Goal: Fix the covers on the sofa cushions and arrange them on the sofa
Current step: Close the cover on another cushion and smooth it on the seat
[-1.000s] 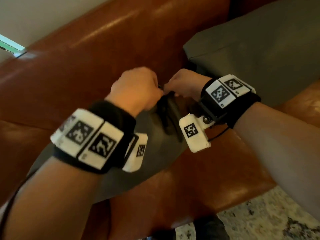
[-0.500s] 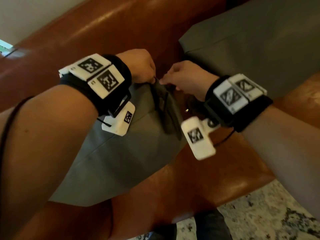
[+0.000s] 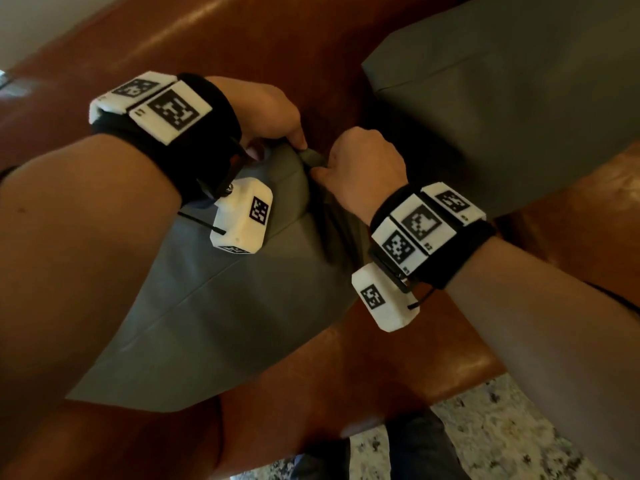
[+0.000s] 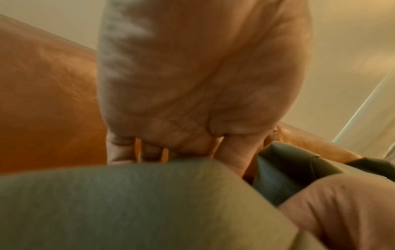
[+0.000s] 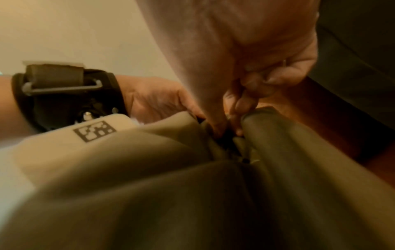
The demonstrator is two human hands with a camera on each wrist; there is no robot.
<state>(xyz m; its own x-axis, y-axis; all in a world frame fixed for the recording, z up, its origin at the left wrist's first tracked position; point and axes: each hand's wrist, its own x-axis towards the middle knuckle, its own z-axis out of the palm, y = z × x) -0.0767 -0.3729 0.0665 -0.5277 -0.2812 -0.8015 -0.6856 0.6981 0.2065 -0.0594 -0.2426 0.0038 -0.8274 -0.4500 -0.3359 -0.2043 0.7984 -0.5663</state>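
Observation:
A grey covered cushion [image 3: 214, 320] lies on the brown leather sofa [image 3: 363, 368], its open end turned away from me. My left hand [image 3: 273, 119] grips the cover's edge [image 4: 149, 191] at the top corner, fingers curled over the fabric. My right hand [image 3: 360, 164] pinches the cover's dark fold [image 5: 230, 142] right beside it, thumb and fingers pressed together on the cloth. Whether a zip pull sits between the fingers is hidden. A second grey cushion [image 3: 502, 98] leans on the sofa back at the upper right.
The sofa's backrest [image 3: 242, 39] rises behind both hands. A speckled rug [image 3: 485, 438] and my dark trouser leg [image 3: 415, 448] show below the seat's front edge. A pale wall [image 3: 38, 22] is at the upper left.
The left arm has swung up and across the cushion, its wrist now over the cover. Both hands stay together at the cover's open end, shifted slightly right.

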